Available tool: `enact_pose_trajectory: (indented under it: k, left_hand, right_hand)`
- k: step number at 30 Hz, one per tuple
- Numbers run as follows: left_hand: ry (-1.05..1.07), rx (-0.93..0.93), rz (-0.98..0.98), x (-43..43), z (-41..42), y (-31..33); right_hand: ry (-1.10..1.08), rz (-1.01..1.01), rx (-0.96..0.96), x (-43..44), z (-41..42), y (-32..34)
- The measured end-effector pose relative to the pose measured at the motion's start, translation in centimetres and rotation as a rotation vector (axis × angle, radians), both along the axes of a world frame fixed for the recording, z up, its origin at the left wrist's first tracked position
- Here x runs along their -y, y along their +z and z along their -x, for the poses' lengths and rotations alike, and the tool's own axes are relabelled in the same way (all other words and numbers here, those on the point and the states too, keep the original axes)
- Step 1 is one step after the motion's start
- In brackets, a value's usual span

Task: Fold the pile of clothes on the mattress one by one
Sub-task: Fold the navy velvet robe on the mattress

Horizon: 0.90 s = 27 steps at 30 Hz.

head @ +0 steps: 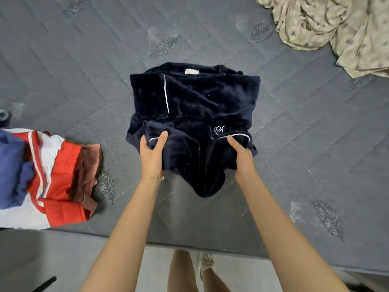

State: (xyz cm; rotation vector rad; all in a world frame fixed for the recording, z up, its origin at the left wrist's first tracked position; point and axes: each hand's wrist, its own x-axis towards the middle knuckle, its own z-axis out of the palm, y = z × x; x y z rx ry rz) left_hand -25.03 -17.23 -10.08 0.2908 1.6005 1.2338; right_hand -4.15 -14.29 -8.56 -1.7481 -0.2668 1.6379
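On the mattress [273, 127], the left hand [152, 157] and right hand [242, 158] are gripping the navy garment [195, 102], fingers closed on its near edge; keep both corners level while folding.

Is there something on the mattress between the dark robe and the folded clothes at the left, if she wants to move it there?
Nothing visible. The mattress is bare between the robe and the folded clothes. Both the left hand and the right hand grip the robe's near edge.
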Motion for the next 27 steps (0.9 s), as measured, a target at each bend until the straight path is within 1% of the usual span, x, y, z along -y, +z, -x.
enact_pose_trajectory:
  k: [3,9,15,18,20,22,23,25,27]
  left_hand:
    - [0.061,0.086,-0.063,-4.4,0.3,0.9]
    - [0.133,0.25,-0.128,-11.3,2.4,1.9]
    - [0.311,0.408,-0.171,-17.9,5.2,1.3]
    - [0.408,0.476,-0.165,-20.9,7.1,0.3]
    - [0.46,0.529,-0.183,-22.7,8.2,-0.1]
    - [0.486,0.539,-0.184,-24.5,9.2,-0.6]
    - [0.488,0.555,-0.19,-25.2,9.5,-0.8]
    - [0.432,0.548,-0.2,-26.2,9.7,-1.6]
    - [0.252,0.366,-0.115,-26.4,9.0,-2.6]
  right_hand:
    - [-0.114,0.0,-0.057,-4.5,1.6,0.9]
    - [-0.316,-0.075,-0.167,-11.3,3.1,2.5]
    - [-0.609,-0.036,-0.071,-17.5,2.1,1.7]
    - [-0.763,-0.09,-0.075,-20.0,1.4,1.7]
    - [-0.796,-0.136,-0.088,-21.7,1.1,1.8]
    - [-0.773,-0.175,-0.092,-23.4,0.7,1.5]
    - [-0.723,-0.192,-0.091,-24.2,0.5,1.0]
    - [-0.531,-0.202,-0.109,-25.4,0.4,-0.6]
    - [-0.285,-0.191,-0.061,-25.7,0.7,-2.2]
